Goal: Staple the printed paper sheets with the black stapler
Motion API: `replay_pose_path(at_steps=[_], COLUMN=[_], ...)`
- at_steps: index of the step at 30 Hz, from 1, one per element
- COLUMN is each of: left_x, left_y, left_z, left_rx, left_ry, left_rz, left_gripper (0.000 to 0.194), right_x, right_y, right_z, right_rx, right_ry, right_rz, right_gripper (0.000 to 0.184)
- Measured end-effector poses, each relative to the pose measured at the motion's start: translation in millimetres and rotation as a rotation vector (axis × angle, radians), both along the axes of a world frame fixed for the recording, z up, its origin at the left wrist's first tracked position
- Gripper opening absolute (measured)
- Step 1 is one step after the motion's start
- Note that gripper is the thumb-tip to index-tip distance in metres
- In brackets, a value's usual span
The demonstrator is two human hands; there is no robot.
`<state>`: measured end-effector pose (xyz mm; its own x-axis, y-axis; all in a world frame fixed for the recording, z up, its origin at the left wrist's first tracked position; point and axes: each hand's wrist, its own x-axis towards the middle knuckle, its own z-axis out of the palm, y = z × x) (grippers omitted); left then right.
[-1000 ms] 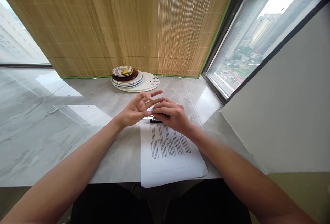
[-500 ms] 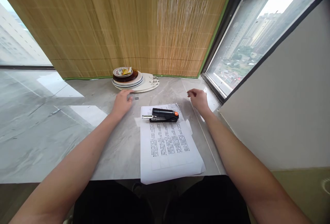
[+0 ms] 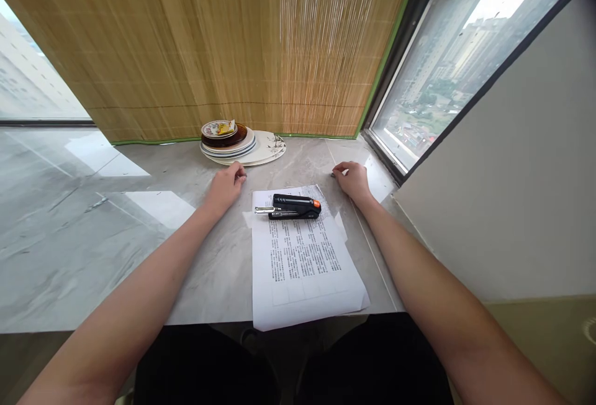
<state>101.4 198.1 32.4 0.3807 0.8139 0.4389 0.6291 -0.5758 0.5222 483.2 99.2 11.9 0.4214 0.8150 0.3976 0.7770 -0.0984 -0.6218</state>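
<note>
My left hand (image 3: 226,186) rests on the counter just in front of the plates, its fingers closed on a small grey strip of staples (image 3: 245,175), mostly covered by the fingertips. Across from it, my right hand (image 3: 352,180) pinches a small dark piece (image 3: 333,174), too little to make out fully. Between and nearer than both hands lies a black stapler (image 3: 295,207) with an orange button, its silver metal part sticking out to the left. Under the stapler are printed paper sheets (image 3: 305,293), whose near end hangs over the counter edge.
A stack of plates (image 3: 267,149) stands at the back against a bamboo blind (image 3: 186,51). To the right are a window frame (image 3: 384,156) and a pale wall (image 3: 503,225). Sunlight patches fall on the grey marbled counter (image 3: 93,262).
My left hand has moved slightly right and closed its fingers over the grey strip that lay beside it. My right hand has shifted a little to the left.
</note>
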Motion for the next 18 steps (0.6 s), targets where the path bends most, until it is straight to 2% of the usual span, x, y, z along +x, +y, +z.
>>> replay_pose_path(at_steps=[2, 4, 6, 9, 11, 14, 18], left_x=[2, 5, 8, 12, 14, 16, 15], left_y=[-3, -7, -9, -12, -13, -14, -16], left_z=[2.6, 4.6, 5.2, 4.6, 4.2, 5.3, 8.4], left_rx=[-0.049, -0.126, -0.206, -0.305, -0.372, -0.486, -0.539], left_ry=[-0.142, -0.274, -0.357, -0.441, -0.516, -0.646, -0.682], left_rz=[-0.04, -0.081, -0.116, -0.145, -0.145, -0.136, -0.148], left_gripper=[0.011, 0.018, 0.024, 0.025, 0.024, 0.021, 0.02], right_x=[-6, -19, -37, -68, -83, -94, -90], right_y=[-4, -10, -19, -36, -44, -48, -42], right_z=[7.7, 19.3, 31.5, 42.5, 43.0, 37.6, 31.5], right_rx=[0.071, 0.162, 0.203, 0.077, -0.012, -0.023, 0.158], right_ry=[0.005, 0.037, 0.078, 0.022, -0.088, -0.136, -0.004], right_rz=[-0.007, 0.073, 0.327, 0.825, 0.965, 0.935, 0.804], right_gripper=[0.018, 0.02, 0.03, 0.033, 0.036, 0.034, 0.029])
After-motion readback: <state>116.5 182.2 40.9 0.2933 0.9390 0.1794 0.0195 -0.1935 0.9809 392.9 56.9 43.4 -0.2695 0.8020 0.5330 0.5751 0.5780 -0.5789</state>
